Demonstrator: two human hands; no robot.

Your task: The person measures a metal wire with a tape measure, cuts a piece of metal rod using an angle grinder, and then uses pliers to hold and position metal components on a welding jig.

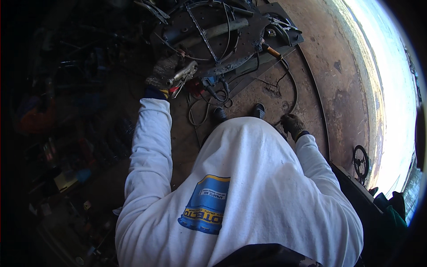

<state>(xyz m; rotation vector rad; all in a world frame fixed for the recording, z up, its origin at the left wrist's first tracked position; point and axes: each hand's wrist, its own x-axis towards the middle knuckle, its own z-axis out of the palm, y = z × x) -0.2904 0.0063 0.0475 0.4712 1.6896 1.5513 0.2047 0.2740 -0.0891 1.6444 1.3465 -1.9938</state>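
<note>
My left hand [165, 71], in a dark glove, is closed around a pair of locking pliers [183, 76] beside the left edge of a metal workpiece. This workpiece is a large dark plate [235, 46] with a rod and a pipe [215, 32] lying across it. My right hand [292, 126], also gloved, is closed low on the right, at a cable [295, 91]. That cable leads up to an orange-handled tool [271, 51], resting at the plate's right edge, whose far end is hard to make out.
A blue power tool [211, 81] with a looped cord lies below the plate. Other locking pliers [279, 23] sit at the upper right. A long dark cable [314, 82] crosses the brown floor. Dim clutter fills the left, and a spoked wheel [360, 162] stands at right.
</note>
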